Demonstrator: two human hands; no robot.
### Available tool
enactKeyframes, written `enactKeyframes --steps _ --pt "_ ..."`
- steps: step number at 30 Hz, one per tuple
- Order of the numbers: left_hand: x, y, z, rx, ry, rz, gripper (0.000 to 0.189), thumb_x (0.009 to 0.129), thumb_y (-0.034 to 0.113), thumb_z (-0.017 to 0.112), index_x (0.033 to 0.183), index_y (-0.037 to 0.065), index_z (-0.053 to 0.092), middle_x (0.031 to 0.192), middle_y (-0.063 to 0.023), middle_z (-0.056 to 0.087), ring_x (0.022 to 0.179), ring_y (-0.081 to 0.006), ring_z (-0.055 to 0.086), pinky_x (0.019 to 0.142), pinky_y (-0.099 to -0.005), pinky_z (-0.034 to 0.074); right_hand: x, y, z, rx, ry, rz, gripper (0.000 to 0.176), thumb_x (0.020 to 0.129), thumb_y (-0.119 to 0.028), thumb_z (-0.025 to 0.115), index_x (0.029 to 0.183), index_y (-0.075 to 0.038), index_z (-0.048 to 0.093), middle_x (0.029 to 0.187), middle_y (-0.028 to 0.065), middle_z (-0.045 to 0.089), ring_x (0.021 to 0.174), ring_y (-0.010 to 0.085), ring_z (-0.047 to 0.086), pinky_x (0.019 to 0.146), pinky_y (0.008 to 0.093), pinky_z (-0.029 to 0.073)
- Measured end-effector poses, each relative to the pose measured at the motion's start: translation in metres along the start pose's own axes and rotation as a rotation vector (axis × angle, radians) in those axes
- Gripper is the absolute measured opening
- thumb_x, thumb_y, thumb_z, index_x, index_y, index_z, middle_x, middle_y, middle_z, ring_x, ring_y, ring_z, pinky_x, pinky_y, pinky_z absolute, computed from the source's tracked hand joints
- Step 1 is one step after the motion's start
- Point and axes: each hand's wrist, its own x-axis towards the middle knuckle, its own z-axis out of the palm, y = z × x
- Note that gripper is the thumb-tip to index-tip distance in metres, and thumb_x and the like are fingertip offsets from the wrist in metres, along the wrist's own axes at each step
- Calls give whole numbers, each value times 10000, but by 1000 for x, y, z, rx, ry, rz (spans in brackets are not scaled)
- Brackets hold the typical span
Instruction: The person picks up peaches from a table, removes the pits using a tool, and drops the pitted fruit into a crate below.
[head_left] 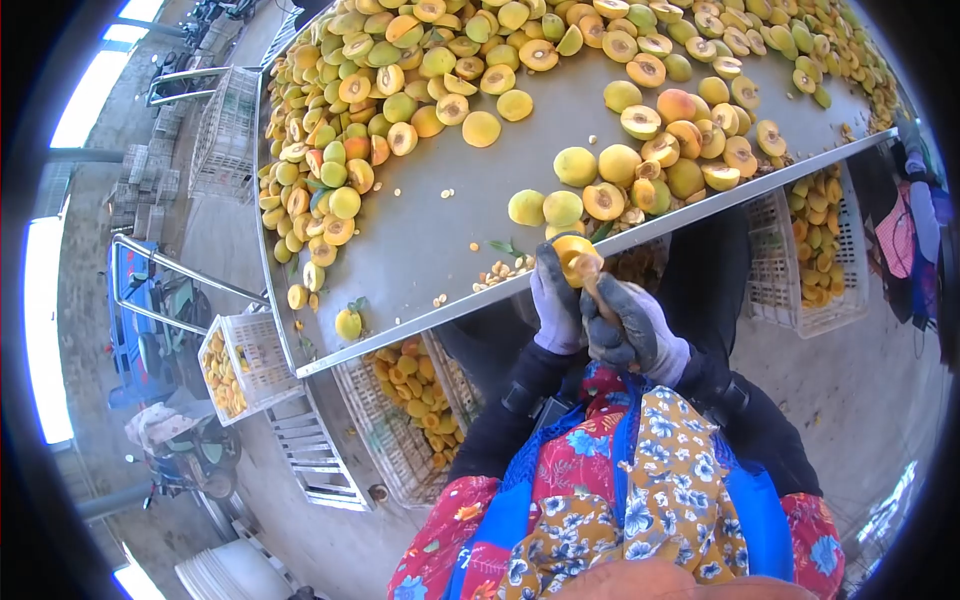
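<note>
My left hand [556, 300], in a grey-and-white glove, grips a yellow peach half [571, 249] just past the table's near edge. My right hand [640, 328], gloved the same way, is closed around a small tool with a light brown handle [607, 292]. The tool's tip meets the cut side of the fruit; its exact shape is hidden. Directly beyond my hands, a group of whole and halved peaches [603, 201] lies on the metal table [420, 220]. Small pale pits or kernels [497, 272] are scattered near the edge to the left.
A large heap of peaches [430, 60] covers the table's far side. Below the near edge stand crates of cut fruit, one left [415, 400] and one right [818, 240]. Another crate [250, 365] stands off the left corner. At far right, another person's sleeve [925, 215] shows.
</note>
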Motion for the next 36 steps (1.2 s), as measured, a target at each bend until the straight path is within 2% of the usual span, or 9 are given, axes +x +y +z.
enactKeyframes --steps 10,14,16,22,25,30,31,33,36 --pt "-28 92 -63 128 -31 -147 515 1017 500 465 1313 79 493 931 -60 626 713 -186 621 580 -300 513 -9 -9 -56 -181 247 65 338 1034 -390 497 1127 -71 561 591 11 451 375 81 367 337 227 282" --pt "-54 142 -107 1942 638 384 511 927 215 632 1374 23 475 1382 -273 420 1212 -411 503 980 -481 453 -10 -15 -63 -50 76 280 272 1029 -341 523 1232 -161 501 655 10 490 403 77 395 388 219 350" --pt "-42 148 -95 2018 608 479 493 938 245 623 1363 27 501 1363 -246 456 1228 -404 498 1034 -463 415 -1 -8 -69 -157 171 252 269 996 -277 568 1213 -135 498 717 36 557 398 98 426 385 220 376" --pt "90 89 -21 1943 -407 869 513 835 165 680 1331 146 550 1292 -224 528 1166 -403 526 991 -474 457 9 3 -78 -586 402 -3 320 921 -155 611 1206 -80 486 806 54 607 498 110 551 401 238 431" --pt "112 87 -23 1953 -385 589 487 843 141 655 1313 91 541 1245 -208 567 1084 -348 594 878 -440 532 2 -8 -74 -682 390 -32 331 945 -188 613 1231 -85 480 761 37 590 486 102 528 400 228 411" --pt "70 103 -58 126 -395 -205 454 931 276 477 1322 48 505 1105 -121 640 949 -228 664 694 -303 565 -5 -18 -52 -173 233 71 298 986 -276 598 1162 -49 523 668 38 548 442 82 467 388 207 354" --pt "54 96 -62 661 -383 103 463 937 297 474 1331 55 494 1111 -119 639 964 -237 662 714 -318 567 -5 -18 -52 -128 188 106 303 993 -295 592 1147 -41 532 657 40 542 436 78 458 387 204 344" --pt "26 84 -57 -211 -337 -285 496 942 322 495 1368 70 454 1136 -103 623 983 -253 655 775 -363 568 -10 -21 -45 -214 120 125 321 994 -314 585 1134 -28 546 669 49 548 439 78 464 389 202 347" --pt "4 69 -43 169 -372 -209 587 904 174 596 1437 78 367 1205 -93 562 1071 -196 593 873 -327 523 -22 -29 -23 -239 56 113 359 997 -341 575 1129 -8 553 670 54 550 435 76 465 384 195 349"
